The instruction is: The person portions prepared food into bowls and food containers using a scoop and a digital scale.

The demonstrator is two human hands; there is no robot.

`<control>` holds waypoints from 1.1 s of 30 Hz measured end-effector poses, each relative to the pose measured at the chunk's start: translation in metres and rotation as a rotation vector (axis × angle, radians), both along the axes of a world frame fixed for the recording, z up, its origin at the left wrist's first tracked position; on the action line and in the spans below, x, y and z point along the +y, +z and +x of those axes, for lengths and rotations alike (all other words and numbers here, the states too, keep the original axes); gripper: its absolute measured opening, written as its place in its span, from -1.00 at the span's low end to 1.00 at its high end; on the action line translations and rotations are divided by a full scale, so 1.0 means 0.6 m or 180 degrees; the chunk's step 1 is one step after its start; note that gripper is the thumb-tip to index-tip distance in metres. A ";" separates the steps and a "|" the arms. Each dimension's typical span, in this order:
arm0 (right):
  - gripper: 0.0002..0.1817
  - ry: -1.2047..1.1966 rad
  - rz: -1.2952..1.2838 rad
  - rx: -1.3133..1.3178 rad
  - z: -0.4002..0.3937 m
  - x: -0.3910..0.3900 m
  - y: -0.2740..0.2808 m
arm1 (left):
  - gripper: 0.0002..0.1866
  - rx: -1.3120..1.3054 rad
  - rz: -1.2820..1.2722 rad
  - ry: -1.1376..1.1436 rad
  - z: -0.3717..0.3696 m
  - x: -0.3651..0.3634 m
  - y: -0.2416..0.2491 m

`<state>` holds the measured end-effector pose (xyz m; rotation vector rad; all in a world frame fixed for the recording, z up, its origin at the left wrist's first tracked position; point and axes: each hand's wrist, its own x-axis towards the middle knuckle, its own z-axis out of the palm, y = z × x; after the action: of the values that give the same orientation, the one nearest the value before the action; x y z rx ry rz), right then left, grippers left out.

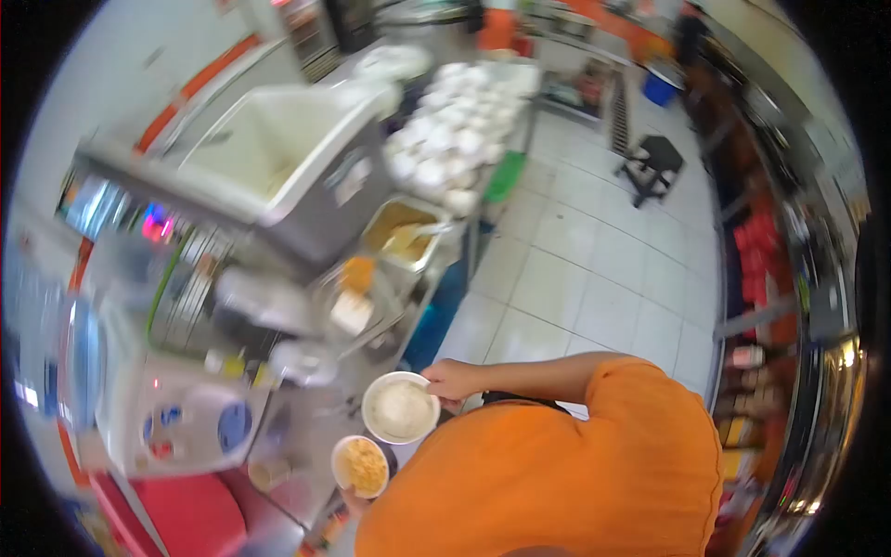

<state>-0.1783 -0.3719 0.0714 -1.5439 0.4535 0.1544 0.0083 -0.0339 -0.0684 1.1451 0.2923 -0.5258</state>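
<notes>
Right hand (452,381): partly closed, fingers and thumb gripping the near rim of a round white bowl (368,423). Bowl sits at 8 o'clock of the hand, mouth up, with a pale, white, loose-looking fill (401,408). Bare forearm runs off at 3 o'clock to the sleeve of an orange cloth shirt (548,464).

Left hand (355,502): at 7 o'clock of the right. Holds a smaller round white bowl (337,457) by its lower edge, a digit at the rim; other fingers hidden, so degree of curl cannot be told. Fill is crumbly and yellow-orange (363,467). The 2 bowls are just beside each other; contact unclear.

Further bearings from right hand, 12 = top of head view. At 9 o'clock: grey counter (327,406), then a blurred white bundle (306,362), and farther out a white appliance with blue round parts (190,408). At 8, well apart: red seat (190,515). Between 10 and 11: orange block (357,275) touching or just beside a white block (352,313). Between 11 and 12: rectangular metal tray (422,264), yellow-brown contents, white utensil in it. Beyond, at 11: large grey tub (339,200), white inside. At 12: many rounded white objects (455,121), blurred. Between 1 and 2: black stool (654,167) on white tiled floor (557,278); blue bucket (661,88) farther, at 1.
</notes>
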 end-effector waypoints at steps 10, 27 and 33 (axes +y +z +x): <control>-0.78 -0.4250 0.0118 0.0365 -0.694 -0.067 -0.051 | -0.52 0.0742 -0.0011 -0.3022 -0.274 -0.462 -0.212; -0.77 -0.6152 0.0435 0.0033 -1.434 -0.265 -0.149 | -0.50 0.0874 0.0087 -0.4378 -1.073 -1.120 -0.091; -0.78 -0.7292 0.0582 0.0388 -1.686 -0.323 -0.122 | -0.60 0.0226 -0.1115 -0.6001 -1.593 -1.409 0.108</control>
<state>-1.1898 -0.5658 -0.0017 -0.1119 1.8824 -1.4051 -0.9474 -0.8792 -0.0039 0.7535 -0.9476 -2.1356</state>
